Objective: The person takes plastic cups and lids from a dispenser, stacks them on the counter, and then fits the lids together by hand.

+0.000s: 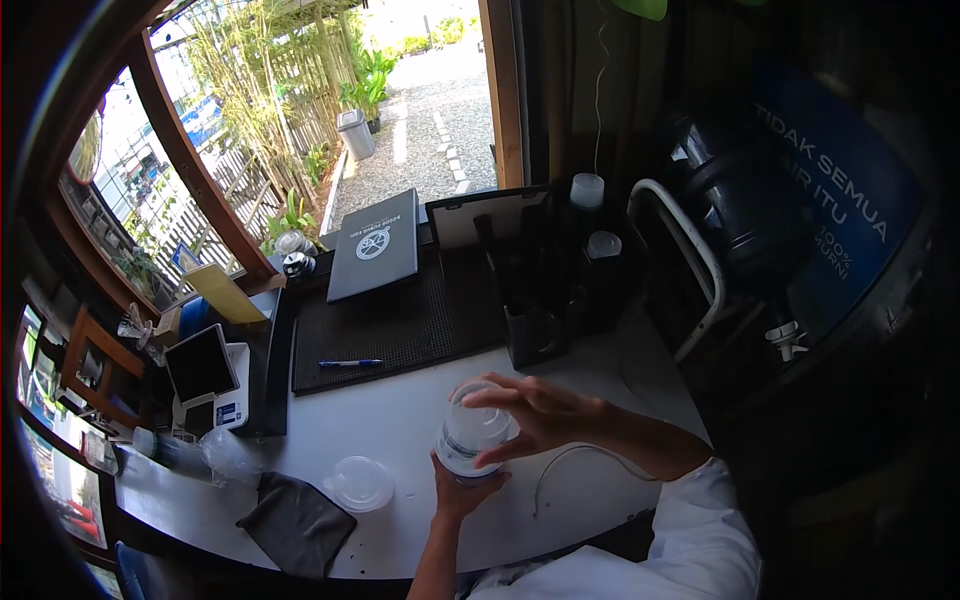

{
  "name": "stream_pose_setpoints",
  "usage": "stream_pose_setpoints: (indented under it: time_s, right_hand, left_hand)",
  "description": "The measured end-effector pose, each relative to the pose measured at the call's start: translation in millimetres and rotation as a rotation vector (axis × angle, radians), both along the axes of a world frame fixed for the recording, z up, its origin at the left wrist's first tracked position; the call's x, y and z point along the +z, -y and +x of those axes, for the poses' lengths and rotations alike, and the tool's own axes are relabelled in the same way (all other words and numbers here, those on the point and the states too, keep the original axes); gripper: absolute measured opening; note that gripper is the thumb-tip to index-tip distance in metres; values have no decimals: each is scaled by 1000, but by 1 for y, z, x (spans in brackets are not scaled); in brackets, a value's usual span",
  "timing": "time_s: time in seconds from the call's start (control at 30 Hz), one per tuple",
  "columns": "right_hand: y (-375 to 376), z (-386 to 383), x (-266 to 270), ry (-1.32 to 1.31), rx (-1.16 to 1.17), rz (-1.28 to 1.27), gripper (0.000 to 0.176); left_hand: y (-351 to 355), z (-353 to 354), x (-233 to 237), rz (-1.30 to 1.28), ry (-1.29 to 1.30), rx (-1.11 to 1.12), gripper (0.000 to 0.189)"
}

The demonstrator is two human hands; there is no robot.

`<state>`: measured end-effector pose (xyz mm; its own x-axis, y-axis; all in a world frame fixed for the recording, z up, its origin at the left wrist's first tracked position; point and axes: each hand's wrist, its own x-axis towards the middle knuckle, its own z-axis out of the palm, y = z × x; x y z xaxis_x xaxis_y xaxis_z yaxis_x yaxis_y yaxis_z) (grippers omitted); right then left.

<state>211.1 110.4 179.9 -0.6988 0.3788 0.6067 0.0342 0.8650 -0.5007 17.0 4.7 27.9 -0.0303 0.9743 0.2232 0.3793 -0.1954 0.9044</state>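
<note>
A clear plastic cup with dark print on its side is held over the white table. My left hand is wrapped round its lower end. From the right, my right hand curls its fingers and thumb round the cup's upper part, covering some of it. Whether a separate lid is between those fingers I cannot make out. Left of the cup lies a clear round plastic lid or shallow tub. Beside that is a dark grey folded cloth.
A black mat with a blue pen and a dark menu folder lies behind. A point-of-sale terminal and a plastic bag are at left. A black holder and a water-bottle dispenser stand at right.
</note>
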Motion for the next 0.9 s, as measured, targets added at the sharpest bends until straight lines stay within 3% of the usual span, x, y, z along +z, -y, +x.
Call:
stream_pose_setpoints:
  time_s: [0.03, 0.07, 0.13, 0.17, 0.2, 0.23, 0.3, 0.47, 0.6, 0.63, 0.7, 0.77, 0.8, 0.83, 0.9]
  right_hand:
    - [-14, 4, 15, -192, -8, 35, 76]
    - [-26, 19, 41, -216, -100, 96, 75]
    - [-65, 36, 64, -613, -266, 174, 75]
    - [-88, 58, 74, -606, -571, 265, 75]
    - [-116, 70, 87, -714, -692, 284, 76]
    - [-135, 87, 103, -710, -806, 233, 74]
    - [-198, 124, 107, -580, -1090, 615, 70]
    - [-275, 168, 47, -382, -1150, 378, 68]
    - [-258, 159, 25, -148, -1214, 104, 64]
    - [-256, 155, 26, -45, -1271, 149, 60]
    - [-234, 137, 37, -35, -1443, 492, 56]
    - [-188, 102, 57, -263, -1286, 502, 50]
    - [-144, 76, 67, -290, -1185, 384, 47]
    - [-111, 56, 62, -318, -959, 306, 49]
    - [-44, 28, 56, -62, -335, 180, 74]
  left_hand:
    - [0, 0, -1, -34, 3, 4, 108]
    - [-1, 0, -5, -21, -6, 15, 106]
    - [-1, -2, -20, 7, -25, 37, 104]
    - [-1, -2, -24, -5, -6, 34, 104]
    - [-1, -2, -26, -17, 12, 31, 105]
    - [-1, -2, -28, -30, 31, 31, 106]
    - [0, -1, -33, -27, 62, 18, 107]
    - [0, -1, -29, -21, 78, 18, 113]
    - [3, -1, -20, 16, 14, 7, 114]
    - [2, -1, -17, 31, -1, 9, 115]
    - [1, 0, -18, 55, 30, -27, 114]
    - [0, 0, -15, 53, 37, -31, 113]
    - [2, 0, -10, 35, 29, -23, 112]
    - [2, 1, -5, 18, 22, -20, 112]
    - [6, 0, 7, -24, 1, -18, 112]
